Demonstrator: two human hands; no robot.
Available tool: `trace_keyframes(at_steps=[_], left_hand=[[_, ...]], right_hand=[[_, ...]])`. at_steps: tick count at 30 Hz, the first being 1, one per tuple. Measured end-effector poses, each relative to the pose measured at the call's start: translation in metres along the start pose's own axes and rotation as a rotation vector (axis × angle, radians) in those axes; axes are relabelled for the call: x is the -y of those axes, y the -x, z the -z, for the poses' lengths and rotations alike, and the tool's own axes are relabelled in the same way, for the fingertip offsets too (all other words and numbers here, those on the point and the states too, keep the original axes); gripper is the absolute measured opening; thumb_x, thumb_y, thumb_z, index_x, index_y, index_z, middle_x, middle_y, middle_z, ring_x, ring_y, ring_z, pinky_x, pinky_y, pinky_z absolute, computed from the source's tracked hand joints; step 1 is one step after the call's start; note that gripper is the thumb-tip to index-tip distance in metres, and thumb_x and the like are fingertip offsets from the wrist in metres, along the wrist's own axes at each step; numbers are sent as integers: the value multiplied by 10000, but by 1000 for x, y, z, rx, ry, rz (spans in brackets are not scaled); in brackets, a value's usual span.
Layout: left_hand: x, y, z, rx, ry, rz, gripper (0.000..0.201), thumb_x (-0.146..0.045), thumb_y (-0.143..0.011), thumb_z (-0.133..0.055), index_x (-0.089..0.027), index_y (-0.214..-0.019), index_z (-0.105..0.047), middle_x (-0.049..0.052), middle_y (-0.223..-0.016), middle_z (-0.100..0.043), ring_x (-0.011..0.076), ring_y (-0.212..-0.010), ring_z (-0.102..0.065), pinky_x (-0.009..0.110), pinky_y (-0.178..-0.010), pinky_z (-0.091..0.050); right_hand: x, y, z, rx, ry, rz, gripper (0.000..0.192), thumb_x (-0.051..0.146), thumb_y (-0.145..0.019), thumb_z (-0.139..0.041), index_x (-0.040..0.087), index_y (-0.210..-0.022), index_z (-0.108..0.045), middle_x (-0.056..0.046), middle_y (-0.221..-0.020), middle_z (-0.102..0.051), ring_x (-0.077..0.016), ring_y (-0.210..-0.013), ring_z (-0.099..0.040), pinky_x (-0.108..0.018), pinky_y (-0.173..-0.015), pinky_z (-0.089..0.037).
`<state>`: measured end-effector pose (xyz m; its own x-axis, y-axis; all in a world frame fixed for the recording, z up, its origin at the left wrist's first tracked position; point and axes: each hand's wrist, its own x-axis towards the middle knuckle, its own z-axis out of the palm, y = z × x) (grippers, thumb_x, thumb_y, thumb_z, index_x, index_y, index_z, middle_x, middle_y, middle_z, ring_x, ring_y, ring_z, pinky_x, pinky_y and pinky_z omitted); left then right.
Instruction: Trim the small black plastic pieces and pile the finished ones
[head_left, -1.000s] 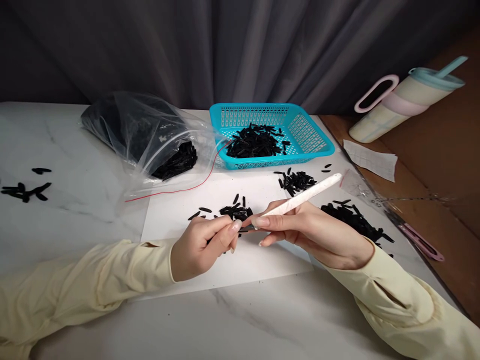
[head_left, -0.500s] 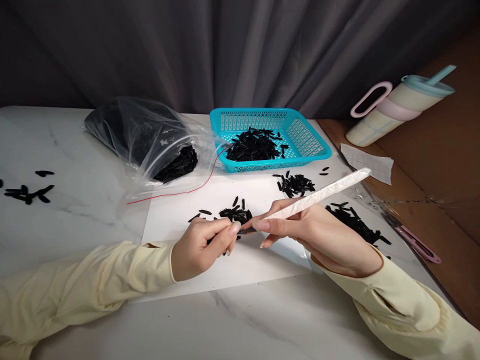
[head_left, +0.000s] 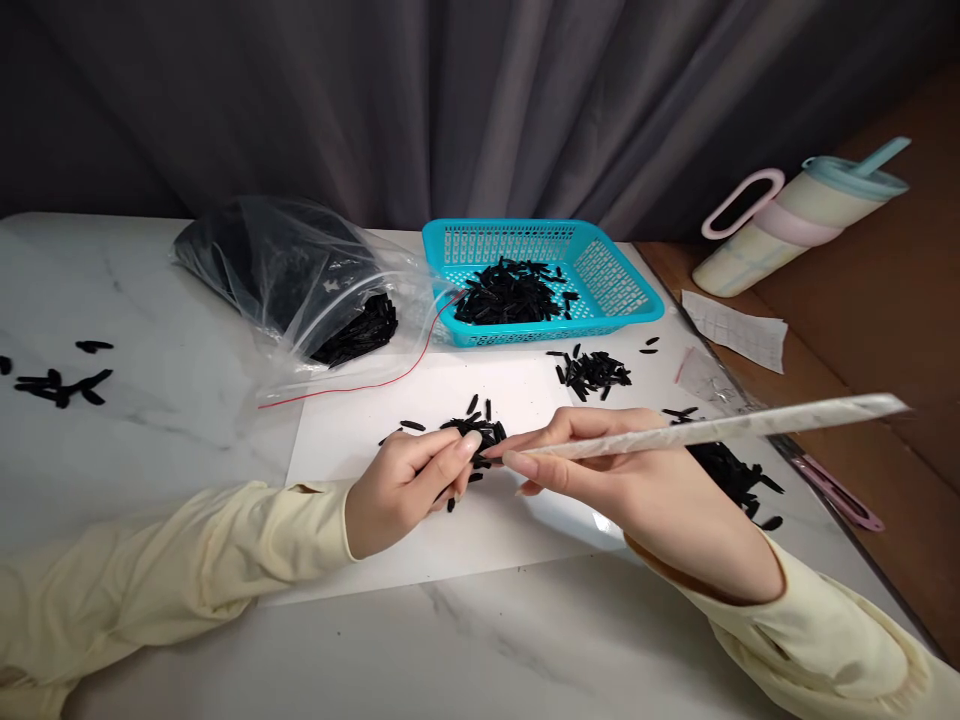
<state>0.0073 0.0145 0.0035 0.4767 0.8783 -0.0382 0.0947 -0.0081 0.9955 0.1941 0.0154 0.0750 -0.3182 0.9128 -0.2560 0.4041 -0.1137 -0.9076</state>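
My left hand is closed in a pinch over the white sheet, with a small black flake partly showing at its fingertips. Between thumb and fingers, my right hand grips a slim white-wrapped tool that slants up to the right. Its working end meets the left fingertips; the tip's shape is mostly hidden. Just behind the fingers lies a loose pile of black flakes, and a smaller pile sits farther back. More flakes lie beyond my right wrist.
A blue basket holding black flakes stands at the back. Left of it, a clear zip bag of flakes lies open. Stray flakes are at far left. On the right are a tumbler, a paper slip and a pink-handled tool.
The white-wrapped tool has swung lower and farther right as my right wrist turned and dropped. My left hand stays nearly in place, still pinching.
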Motion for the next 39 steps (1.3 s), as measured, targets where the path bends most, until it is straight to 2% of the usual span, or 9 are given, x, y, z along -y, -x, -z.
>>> trace_keyframes(at_steps=[4, 9, 15, 20, 26, 28, 32, 35, 39], left_hand=[[2, 0, 1, 14, 37, -13, 411, -343, -923, -359, -165, -560, -432, -75, -411, -339, 40, -364, -307, 181, -378, -266], [6, -1, 1, 39, 164, 19, 423, -389, -914, -383, -168, -554, -405, -77, -409, -308, 38, -350, -274, 180, -340, -223], [4, -4, 2, 85, 335, 144, 427, -460, -887, -412, -175, -569, -382, -81, -426, -277, 35, -350, -217, 171, -312, -168], [2, -4, 2, 92, 368, 171, 423, -469, -882, -420, -175, -580, -382, -84, -429, -268, 32, -352, -206, 163, -313, -158], [0, -2, 1, 103, 346, 133, 406, -449, -905, -376, -177, -603, -382, -83, -447, -299, 32, -350, -214, 173, -322, -178], [0, -2, 1, 93, 287, 84, 406, -436, -915, -355, -178, -603, -385, -80, -448, -305, 38, -360, -235, 183, -335, -203], [-1, -1, 1, 41, 75, -27, 417, -399, -929, -327, -177, -581, -393, -63, -461, -350, 53, -391, -298, 206, -385, -265], [-3, 0, 0, 14, -42, -57, 418, -378, -930, -321, -183, -567, -389, -58, -463, -361, 64, -412, -318, 222, -436, -301], [-4, 0, 0, -6, -106, -98, 404, -335, -929, -326, -187, -557, -383, -60, -466, -344, 71, -432, -327, 224, -489, -327]], right_hand=[[2, 6, -6, -66, 95, 103, 182, 207, -798, -621, 222, -616, -615, 20, -863, -733, -151, -818, -687, -198, -694, -531], [-5, 13, -12, -128, 352, 333, 131, 129, -811, -579, 222, -743, -642, 21, -917, -728, -111, -668, -686, -171, -645, -528], [-11, 16, -15, -49, 495, 438, 219, 140, -881, -468, 236, -1016, -610, -23, -1144, -647, -179, -902, -670, -248, -804, -525], [-19, 16, -16, -7, 528, 481, 278, 125, -911, -404, 218, -1140, -531, -46, -1189, -616, -157, -968, -643, -219, -814, -516], [-31, 16, -26, -26, 514, 590, 258, 100, -915, -347, 140, -1086, -536, -115, -1271, -551, -185, -1208, -486, -282, -1003, -415], [-27, 17, -27, -45, 465, 520, 219, 121, -916, -374, 164, -1039, -550, -100, -1233, -585, -188, -1121, -562, -283, -939, -465], [-11, 15, -18, -62, 233, 186, 142, 240, -881, -511, 221, -747, -553, -33, -958, -713, -193, -879, -676, -254, -717, -533], [-2, 10, -8, -11, 44, 25, 276, 344, -826, -592, 222, -594, -504, -38, -789, -716, -247, -952, -652, -280, -715, -528], [0, 4, -3, 57, -85, -96, 249, 379, -764, -659, 224, -597, -558, -35, -721, -696, -249, -907, -656, -304, -728, -520]])
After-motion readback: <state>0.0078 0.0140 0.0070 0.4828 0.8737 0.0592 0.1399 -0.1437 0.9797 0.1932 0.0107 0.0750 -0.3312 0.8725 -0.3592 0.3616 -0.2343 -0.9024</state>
